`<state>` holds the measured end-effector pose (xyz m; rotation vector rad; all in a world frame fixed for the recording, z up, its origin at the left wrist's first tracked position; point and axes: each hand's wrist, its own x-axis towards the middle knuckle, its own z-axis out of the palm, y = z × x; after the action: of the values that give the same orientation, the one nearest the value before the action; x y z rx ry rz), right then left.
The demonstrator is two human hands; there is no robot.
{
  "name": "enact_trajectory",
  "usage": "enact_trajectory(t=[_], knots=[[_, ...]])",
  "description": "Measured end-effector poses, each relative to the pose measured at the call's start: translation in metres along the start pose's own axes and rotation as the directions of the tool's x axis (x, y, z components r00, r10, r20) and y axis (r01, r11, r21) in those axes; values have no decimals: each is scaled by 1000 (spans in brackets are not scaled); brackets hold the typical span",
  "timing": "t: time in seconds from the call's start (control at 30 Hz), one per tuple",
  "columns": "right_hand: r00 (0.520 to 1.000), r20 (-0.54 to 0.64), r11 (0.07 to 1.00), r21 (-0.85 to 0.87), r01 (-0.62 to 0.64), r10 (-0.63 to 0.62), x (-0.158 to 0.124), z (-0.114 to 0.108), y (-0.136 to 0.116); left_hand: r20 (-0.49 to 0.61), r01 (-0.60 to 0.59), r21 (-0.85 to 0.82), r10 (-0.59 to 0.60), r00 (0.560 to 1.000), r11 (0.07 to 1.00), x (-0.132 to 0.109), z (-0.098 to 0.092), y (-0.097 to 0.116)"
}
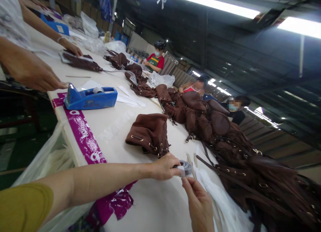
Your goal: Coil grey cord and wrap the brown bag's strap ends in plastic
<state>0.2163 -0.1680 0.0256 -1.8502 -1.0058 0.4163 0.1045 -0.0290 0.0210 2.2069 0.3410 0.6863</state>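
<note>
My left hand (164, 166) reaches across the table and pinches a small coiled roll of grey strip (186, 168) with a white band at its near side. Just below the roll, my right hand (199, 200) has its thumb and finger pressed together by the roll's lower edge; what lies between them is too small to make out. A brown drawstring bag (150, 133) with gold eyelets rests on the table behind my left hand. Thin flat sticks (192, 165) lie right beside the roll.
Brown bags (205, 114) with straps are heaped along the right side. A blue tape dispenser (91, 97) stands at the left table edge, by purple printed tape (84, 135). At left a co-worker's hands (71, 47) handle another brown bag. Several people sit beyond the heap.
</note>
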Motion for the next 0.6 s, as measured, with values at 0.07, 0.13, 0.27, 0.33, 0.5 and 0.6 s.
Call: enact_trajectory(t=[0.07,0.13,0.27,0.33,0.5,0.6], knots=[[999,-43,999,-27,-23,22,1,2,0,3,-5,13,5,1000,1000,1,0,-1],[997,-73,998,-49,-36,32,1,4,-1,5,-9,26,9,1000,1000,1,0,-2],[994,-94,995,-84,-57,49,2,9,-3,15,-40,67,39,999,997,1,3,-5],[992,-106,991,-111,-74,63,2,10,-3,29,-72,89,70,997,993,1,4,-6],[982,-180,984,-151,-91,63,-2,14,-7,61,-123,64,119,991,990,-1,3,-7],[975,-218,988,-144,-62,30,-3,18,-12,74,-120,57,116,991,991,-1,0,-6]])
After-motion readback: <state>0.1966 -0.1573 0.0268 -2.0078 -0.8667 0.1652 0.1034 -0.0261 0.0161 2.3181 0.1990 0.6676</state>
